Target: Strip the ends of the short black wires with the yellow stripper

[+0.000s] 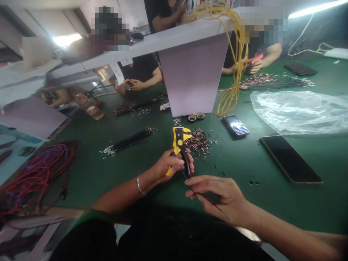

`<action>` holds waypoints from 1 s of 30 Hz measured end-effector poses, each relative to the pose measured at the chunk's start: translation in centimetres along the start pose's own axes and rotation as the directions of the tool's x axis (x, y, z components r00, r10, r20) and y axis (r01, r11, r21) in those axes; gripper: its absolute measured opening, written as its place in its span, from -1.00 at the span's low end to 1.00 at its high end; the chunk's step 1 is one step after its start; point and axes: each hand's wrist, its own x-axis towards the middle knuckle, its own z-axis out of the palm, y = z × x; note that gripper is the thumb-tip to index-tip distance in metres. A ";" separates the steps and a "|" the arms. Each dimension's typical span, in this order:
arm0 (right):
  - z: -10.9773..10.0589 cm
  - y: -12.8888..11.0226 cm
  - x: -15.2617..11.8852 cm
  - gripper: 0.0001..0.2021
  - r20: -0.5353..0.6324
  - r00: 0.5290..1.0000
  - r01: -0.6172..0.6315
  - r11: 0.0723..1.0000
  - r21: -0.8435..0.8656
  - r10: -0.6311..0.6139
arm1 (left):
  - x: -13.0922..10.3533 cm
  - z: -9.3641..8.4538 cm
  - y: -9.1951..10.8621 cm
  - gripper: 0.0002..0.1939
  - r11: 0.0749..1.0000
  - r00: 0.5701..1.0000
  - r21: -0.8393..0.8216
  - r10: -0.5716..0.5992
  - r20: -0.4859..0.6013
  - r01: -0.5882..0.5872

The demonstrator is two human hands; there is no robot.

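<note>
My left hand is wrapped round the handles of a yellow and black wire stripper, whose jaws point away from me. Just to its right, my right hand pinches a thin black wire between thumb and fingers; one end hangs down past the palm. The wire's other end runs up toward the stripper's handles. Beyond the tool lies a heap of short copper and black wire scraps. A bundle of black wires with bare ends rests on the green table to the left.
A keypad phone, a dark smartphone and a clear plastic bag lie on the right. Red and blue cables are coiled at left. Tape rolls sit by a white panel. Yellow cables hang from the shelf; co-workers sit behind.
</note>
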 end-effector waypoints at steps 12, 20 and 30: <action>-1.8 1.5 2.9 -0.95 0.017 0.813 -0.378 0.504 0.776 0.582 | 0.2 0.4 -0.9 -0.54 1.000 0.997 0.003 -0.018 -0.071 0.018; -2.5 4.0 3.7 -0.95 -0.050 0.746 -0.374 0.479 0.794 0.664 | 0.4 -0.2 -1.4 -0.52 0.997 0.995 0.074 0.037 -0.096 -0.030; -4.6 4.7 3.0 -0.79 0.133 0.821 -0.448 0.483 0.752 0.555 | 0.8 -0.3 -1.1 -0.52 0.999 0.990 0.046 0.016 -0.141 -0.010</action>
